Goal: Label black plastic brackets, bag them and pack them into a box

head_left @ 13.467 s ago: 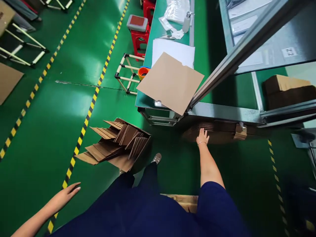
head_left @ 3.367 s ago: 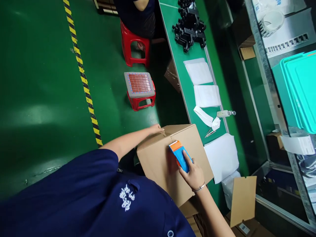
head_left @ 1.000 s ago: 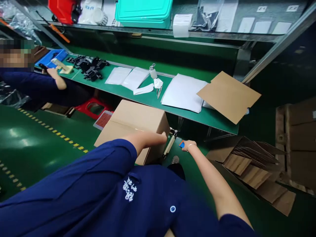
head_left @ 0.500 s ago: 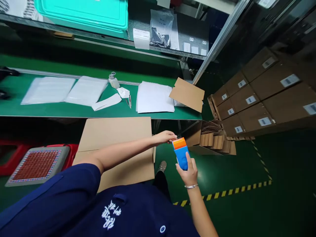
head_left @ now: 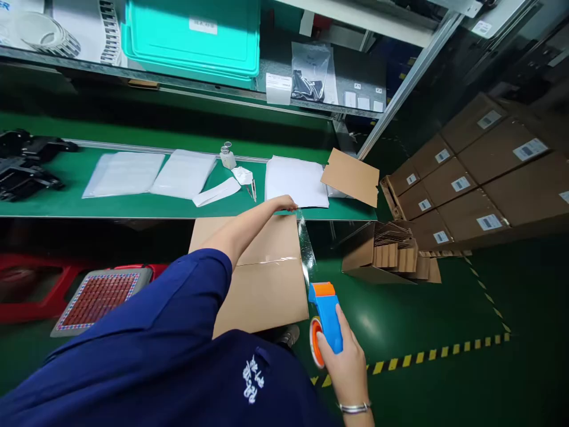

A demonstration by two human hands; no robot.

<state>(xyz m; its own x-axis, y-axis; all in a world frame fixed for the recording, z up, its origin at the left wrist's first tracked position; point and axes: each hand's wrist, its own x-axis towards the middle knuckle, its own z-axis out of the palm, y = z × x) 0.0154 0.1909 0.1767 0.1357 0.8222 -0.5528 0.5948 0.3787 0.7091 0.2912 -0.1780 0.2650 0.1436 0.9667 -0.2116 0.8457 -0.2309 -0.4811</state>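
In my right hand (head_left: 349, 362) is a blue and orange tape dispenser (head_left: 329, 320) with an orange-cored roll of tape. A strip of clear packing tape (head_left: 306, 246) stretches from the dispenser up to my left hand (head_left: 285, 203), whose fingers are pinched on its free end. That strip runs along the right edge of a large brown cardboard box (head_left: 258, 290), which lies in front of me below the bench edge. A seam crosses the box top, and shiny tape shows along part of it. My left forearm hides part of the box.
The green bench (head_left: 178, 207) bears plastic bags (head_left: 128, 175), white sheets (head_left: 296, 181), a small bottle (head_left: 227, 157), tweezers (head_left: 253, 191) and a cardboard piece (head_left: 351, 175). An open carton (head_left: 377, 261) and stacked boxes (head_left: 480, 172) stand right. A red stool (head_left: 26, 284) is left.
My hands have moved apart, drawing out clear tape between them. My left hand has gone up and left to the bench edge; the right hand has lowered with the dispenser. The view has shifted left.
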